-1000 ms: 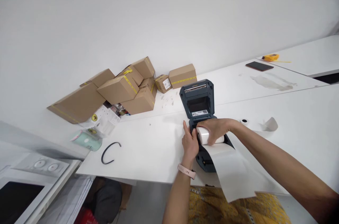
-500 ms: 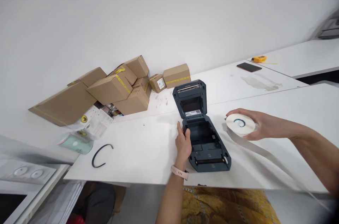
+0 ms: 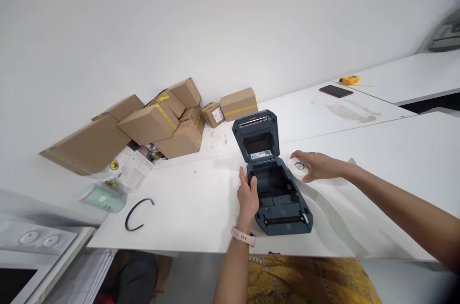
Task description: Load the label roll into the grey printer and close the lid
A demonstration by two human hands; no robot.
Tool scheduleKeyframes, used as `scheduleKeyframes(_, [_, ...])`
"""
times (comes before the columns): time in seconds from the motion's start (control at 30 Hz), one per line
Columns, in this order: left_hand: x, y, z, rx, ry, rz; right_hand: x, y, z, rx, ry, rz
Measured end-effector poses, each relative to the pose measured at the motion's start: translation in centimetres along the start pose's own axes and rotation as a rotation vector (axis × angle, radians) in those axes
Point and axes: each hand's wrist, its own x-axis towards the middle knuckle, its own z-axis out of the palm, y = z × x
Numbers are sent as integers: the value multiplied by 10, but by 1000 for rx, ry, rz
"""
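A dark blue-grey label printer point(image 3: 280, 210) lies on the white table with its lid point(image 3: 247, 126) raised at the back, and its inner bay point(image 3: 268, 177) shows no roll. My left hand point(image 3: 247, 198) grips the printer's left side wall, thumb at the inner edge. Just right of the bay, my right hand point(image 3: 318, 166) is closed around a white label roll point(image 3: 295, 169), its dark core facing up. A loose strip point(image 3: 328, 208) trails from the roll across the table towards the front right; part of it passes behind my right forearm.
Several cardboard boxes point(image 3: 147, 124) are piled at the back left. In front lie plastic-wrapped packs point(image 3: 132, 170), a green pouch point(image 3: 104, 198) and a curved black band point(image 3: 134, 213). A phone point(image 3: 336, 91) and a yellow tape measure point(image 3: 349, 80) lie at the back right.
My right hand has moved left with the label roll, bringing it close to the printer's right side, and the roll has tilted. The strip has shifted along. My left hand stays on the printer.
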Motion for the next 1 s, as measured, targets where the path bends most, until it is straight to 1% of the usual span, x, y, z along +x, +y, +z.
scheduleKeyframes(0.07, [0, 0, 0, -9, 4, -3, 2, 3, 0, 20, -3, -11])
scheduleKeyframes(0.13, [1, -1, 1, -12, 7, -4, 0, 12, -4, 96, 1, -51])
scheduleKeyframes(0.2, [1, -4, 1, -17, 7, 2, -2, 28, -13, 196, 57, -68])
scheduleKeyframes(0.27, [2, -6, 2, -25, 5, 14, -5, 47, -23, 227, 152, -7])
scheduleKeyframes(0.33, [3, -8, 2, -34, 5, 21, -6, 67, -31, 192, 197, 85])
scheduleKeyframes(0.37, [3, -8, 3, -34, 7, 21, -7, 75, -33, 176, 183, 120])
scheduleKeyframes(0.43, [3, -8, 2, -32, 8, 14, -7, 85, -32, 181, 107, 152])
scheduleKeyframes(0.5, [2, -7, 2, -30, 2, 10, -7, 88, -26, 209, 34, 150])
scheduleKeyframes(0.6, [1, -3, 1, -22, -8, 8, -8, 80, -14, 261, -44, 84])
scheduleKeyframes(0.7, [0, 0, -1, -9, -11, -6, -13, 68, -8, 276, -78, 5])
scheduleKeyframes(0.77, [0, 1, -1, -6, -14, -9, -20, 60, -11, 251, -64, -1])
scheduleKeyframes(0.83, [0, 0, 0, 3, -15, -4, -31, 47, -19, 211, -39, 21])
scheduleKeyframes(0.9, [1, -2, 0, 21, -7, 10, -47, 25, -33, 111, -12, 26])
scheduleKeyframes(0.93, [2, -3, 0, 32, -3, 22, -56, 9, -42, 29, -6, 7])
scheduleKeyframes(0.97, [2, -4, 1, 42, 2, 34, -65, -10, -50, -59, -13, -31])
scheduleKeyframes(1.0, [2, -4, 1, 51, 4, 46, -74, -31, -57, -80, -28, -111])
